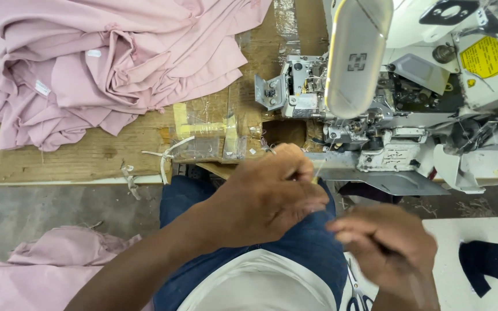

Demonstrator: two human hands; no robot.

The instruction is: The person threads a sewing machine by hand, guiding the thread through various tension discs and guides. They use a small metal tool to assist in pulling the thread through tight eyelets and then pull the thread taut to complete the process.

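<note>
My left hand (269,193) is raised in front of the sewing machine (399,86), its fingers pinched together on a thin pale thread (320,167) that runs up toward the machine's needle area. My right hand (387,242) hovers lower right, blurred, fingers closed near the same thread; what it holds I cannot make out. Both hands are above my lap, covered by blue trousers (295,242) and a white shirt (260,285).
A heap of pink fabric (110,57) lies on the wooden table (87,155) at the left. More pink cloth (47,265) rests on the grey floor at lower left. A dark blue cloth piece (485,265) sits on a white surface at the right.
</note>
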